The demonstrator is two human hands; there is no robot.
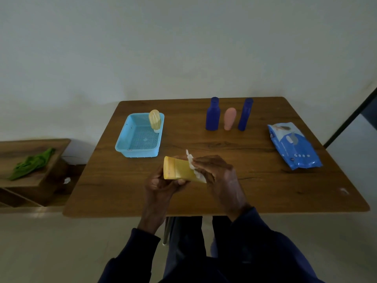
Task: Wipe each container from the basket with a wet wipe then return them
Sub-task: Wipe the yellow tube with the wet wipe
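Grips a yellow tube (pixel 179 169) in the left hand (pixel 161 182), fingers curled under and around the cap end, just above the near middle of the desk (pixel 255 193). Holds the tube roughly level, cap end pointing left. Presses a crumpled white wet wipe (pixel 192 164) against the tube's body with the right hand (pixel 216 172), fingers closed over wipe and tube together.

Faces a light blue basket (pixel 138 153) beyond the hands, on the left half of the desk, with a pale yellow bottle (pixel 155 120) standing in its far right corner, white end down, against the basket wall.

Has three more containers upright in a row on the far right part of the desk, well apart from the basket: a dark blue bottle (pixel 212 116), a pink tube (pixel 230 118) and a slimmer blue bottle (pixel 245 115), near one another but not touching.

Shows a blue pack of wipes (pixel 293 146) lying flat near the desk's right edge, and, left of the desk, a low wooden shelf (pixel 40 180) with a green cloth (pixel 31 164) bunched on top
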